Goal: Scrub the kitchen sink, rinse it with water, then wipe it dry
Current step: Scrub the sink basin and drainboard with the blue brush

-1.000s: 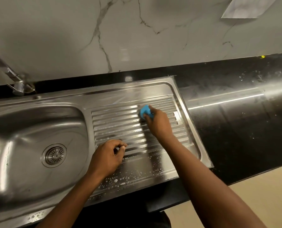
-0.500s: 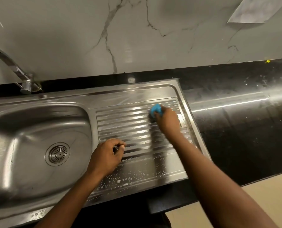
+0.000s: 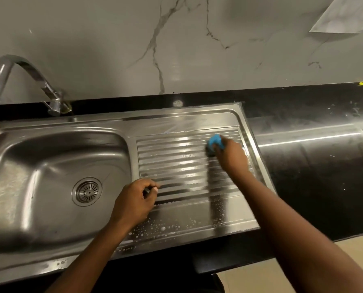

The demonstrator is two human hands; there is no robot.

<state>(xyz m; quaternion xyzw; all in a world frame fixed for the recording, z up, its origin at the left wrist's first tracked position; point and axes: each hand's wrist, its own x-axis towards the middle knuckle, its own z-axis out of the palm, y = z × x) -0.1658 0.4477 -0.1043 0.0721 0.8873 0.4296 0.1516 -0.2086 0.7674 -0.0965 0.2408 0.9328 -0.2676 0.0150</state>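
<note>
A stainless steel sink [image 3: 55, 166] with a round drain [image 3: 87, 191] lies at the left, and its ribbed drainboard [image 3: 182, 166] stretches to the right. My right hand [image 3: 232, 154] grips a blue scrubber [image 3: 215, 142] and presses it on the far right part of the ribs. My left hand [image 3: 137, 200] rests on the near left edge of the drainboard with its fingers curled and nothing visible in them. Soap bubbles [image 3: 161, 228] dot the flat front strip of the drainboard.
A curved chrome tap [image 3: 28, 81] stands behind the basin at the left. A black countertop [image 3: 314, 166] with water specks runs to the right of the sink. A marble backsplash [image 3: 176, 49] rises behind it, and the counter's front edge [image 3: 240, 265] is near my body.
My right hand has slid the blue scrubber to the right along the far ribs. My left hand has stayed in place. The view has shifted so the tap shows more.
</note>
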